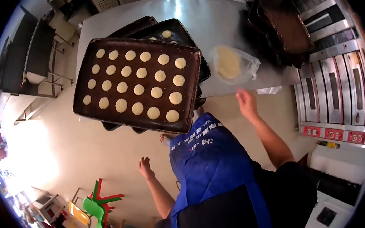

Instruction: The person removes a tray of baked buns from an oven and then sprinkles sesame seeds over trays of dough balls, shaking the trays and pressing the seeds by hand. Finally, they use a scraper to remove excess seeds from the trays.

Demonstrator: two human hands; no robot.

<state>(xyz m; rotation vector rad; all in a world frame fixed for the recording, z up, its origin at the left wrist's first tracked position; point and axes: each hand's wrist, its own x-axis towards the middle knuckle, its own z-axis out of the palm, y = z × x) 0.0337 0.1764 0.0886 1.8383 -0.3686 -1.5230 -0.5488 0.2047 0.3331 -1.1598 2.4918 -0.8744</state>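
My left hand [145, 167] hangs over the floor below the front edge of the tray, its fingers curled and touching nothing that shows. Near the table's front edge is my right hand [246, 102], fingers bent, just below a clear plastic bag [234, 66] of pale yellow crumbs or dough. Whether it holds anything is too small to tell. A dark baking tray [146, 86] with rows of round pale pieces lies tilted on top of other dark trays. One tray beneath it [180, 30] also shows pale round pieces.
Stacked dark trays [290, 30] stand at the right end of the metal table [222, 16]. Steel ovens [338, 90] with red control panels are on the right. Green and red chairs [95, 209] stand at lower left, and a dark rack or table [40, 51] at left.
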